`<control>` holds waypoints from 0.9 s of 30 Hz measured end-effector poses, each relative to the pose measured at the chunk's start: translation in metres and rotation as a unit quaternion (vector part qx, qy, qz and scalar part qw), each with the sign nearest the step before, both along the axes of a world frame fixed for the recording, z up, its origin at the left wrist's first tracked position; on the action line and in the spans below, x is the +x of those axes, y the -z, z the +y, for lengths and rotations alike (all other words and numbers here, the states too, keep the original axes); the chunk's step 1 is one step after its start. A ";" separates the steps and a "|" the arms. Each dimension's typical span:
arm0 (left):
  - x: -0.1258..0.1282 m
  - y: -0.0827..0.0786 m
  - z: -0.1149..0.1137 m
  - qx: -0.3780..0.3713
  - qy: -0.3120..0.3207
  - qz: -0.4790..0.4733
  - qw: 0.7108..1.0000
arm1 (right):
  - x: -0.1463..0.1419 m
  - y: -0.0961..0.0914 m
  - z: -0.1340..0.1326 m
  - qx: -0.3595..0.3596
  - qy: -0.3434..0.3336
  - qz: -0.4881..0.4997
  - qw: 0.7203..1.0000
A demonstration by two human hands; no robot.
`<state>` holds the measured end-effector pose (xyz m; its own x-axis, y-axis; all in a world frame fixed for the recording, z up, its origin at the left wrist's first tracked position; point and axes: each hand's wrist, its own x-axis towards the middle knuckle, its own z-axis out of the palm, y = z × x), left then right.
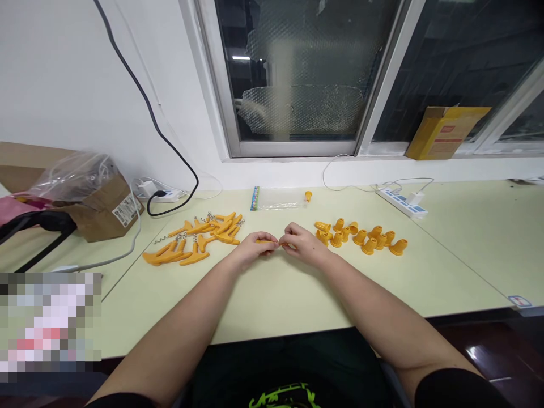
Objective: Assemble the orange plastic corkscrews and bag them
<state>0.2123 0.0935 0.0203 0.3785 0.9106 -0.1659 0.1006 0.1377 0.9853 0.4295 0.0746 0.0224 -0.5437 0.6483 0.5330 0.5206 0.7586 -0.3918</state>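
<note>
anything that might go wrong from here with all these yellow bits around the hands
The yellow piece between the fingertips of the left hand and right hand is small and mostly hidden, so it might slip.

The T-handled pieces lie in a jumble with metal spirals sticking out; these could snag each other or prick a finger.

The tipped cap near the right hand might roll if nudged.

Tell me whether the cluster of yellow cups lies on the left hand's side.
No, the yellow cups lie on the right hand side, while yellow-handled metal spirals lie beside the left hand.
</note>
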 end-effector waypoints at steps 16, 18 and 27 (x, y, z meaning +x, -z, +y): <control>-0.006 -0.007 -0.006 0.255 0.045 0.097 0.961 | 0.000 0.011 0.007 -0.447 0.021 0.250 0.859; -0.005 -0.009 -0.008 0.289 0.053 0.106 0.950 | 0.000 0.008 0.007 -0.516 0.004 0.276 0.811; -0.002 -0.017 -0.010 0.271 -0.018 0.131 0.953 | 0.003 -0.002 0.004 -0.439 -0.022 0.330 0.836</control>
